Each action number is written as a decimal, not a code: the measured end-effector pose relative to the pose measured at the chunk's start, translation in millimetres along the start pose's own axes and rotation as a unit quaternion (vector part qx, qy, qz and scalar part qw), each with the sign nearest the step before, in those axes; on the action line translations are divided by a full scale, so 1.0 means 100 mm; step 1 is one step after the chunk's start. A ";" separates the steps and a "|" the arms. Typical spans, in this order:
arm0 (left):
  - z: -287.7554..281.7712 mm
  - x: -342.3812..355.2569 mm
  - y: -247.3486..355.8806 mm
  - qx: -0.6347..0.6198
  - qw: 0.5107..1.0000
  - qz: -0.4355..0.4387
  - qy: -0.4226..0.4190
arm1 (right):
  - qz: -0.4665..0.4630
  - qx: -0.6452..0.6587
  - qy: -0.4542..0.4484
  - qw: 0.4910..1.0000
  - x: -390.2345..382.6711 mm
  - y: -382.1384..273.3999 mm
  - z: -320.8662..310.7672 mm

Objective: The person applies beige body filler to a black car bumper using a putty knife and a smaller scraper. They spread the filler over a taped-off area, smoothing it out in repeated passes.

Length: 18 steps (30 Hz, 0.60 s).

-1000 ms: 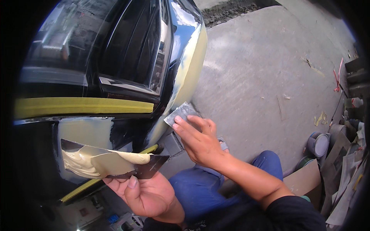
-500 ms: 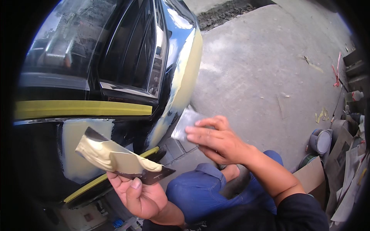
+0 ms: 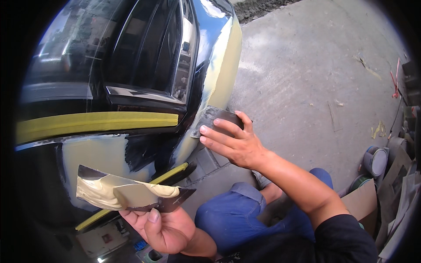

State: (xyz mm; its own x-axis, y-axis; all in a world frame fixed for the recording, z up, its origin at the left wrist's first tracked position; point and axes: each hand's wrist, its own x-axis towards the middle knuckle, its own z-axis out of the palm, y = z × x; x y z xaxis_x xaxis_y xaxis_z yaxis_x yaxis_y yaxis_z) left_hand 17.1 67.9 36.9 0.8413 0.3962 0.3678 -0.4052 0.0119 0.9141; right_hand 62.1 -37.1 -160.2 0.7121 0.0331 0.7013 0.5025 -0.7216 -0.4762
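My left hand (image 3: 169,230) holds a dark flat putty board (image 3: 175,201) from below, thumb on its near edge. Thick cream filler putty (image 3: 98,193) is heaped along the board's far side and left end. At the car's rounded corner, my right hand (image 3: 241,147) presses a thin grey metal putty spreader (image 3: 206,117) with its fingers spread over it. The spreader lies against the corner panel (image 3: 221,76), which bears a long cream coat of putty. A second putty patch (image 3: 94,153) covers the black panel left of the corner, partly behind the board.
Yellow masking tape (image 3: 96,126) runs above the patch, and a yellow strip (image 3: 171,173) lies below. My blue-clad knee (image 3: 230,208) is beneath my arms. At right stand a paint can (image 3: 375,161) and cardboard (image 3: 362,197) on the concrete floor (image 3: 289,87).
My right hand has moved up and left, bringing the spreader from clear of the car onto its corner panel. The putty board has dropped slightly and turned closer to level.
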 end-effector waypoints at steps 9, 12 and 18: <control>-0.21 0.08 -0.12 -0.095 0.979 -0.019 -0.177 | 0.036 0.037 0.018 0.999 -0.04 -0.01 -0.15; -0.17 0.08 -0.12 -0.098 0.981 -0.026 -0.168 | 0.022 0.037 0.016 0.999 0.03 0.03 -0.09; -0.14 0.08 -0.16 -0.098 0.978 -0.035 -0.181 | 0.013 0.024 0.008 1.000 -0.09 0.12 0.11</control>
State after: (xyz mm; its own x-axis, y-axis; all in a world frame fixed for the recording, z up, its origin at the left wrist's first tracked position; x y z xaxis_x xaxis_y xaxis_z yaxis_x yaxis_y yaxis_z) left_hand 24.9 83.8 23.0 0.9266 0.0379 0.3740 -0.3730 0.2180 0.9019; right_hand 67.2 -38.8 -177.9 0.7168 0.0032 0.6973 0.5079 -0.6875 -0.5190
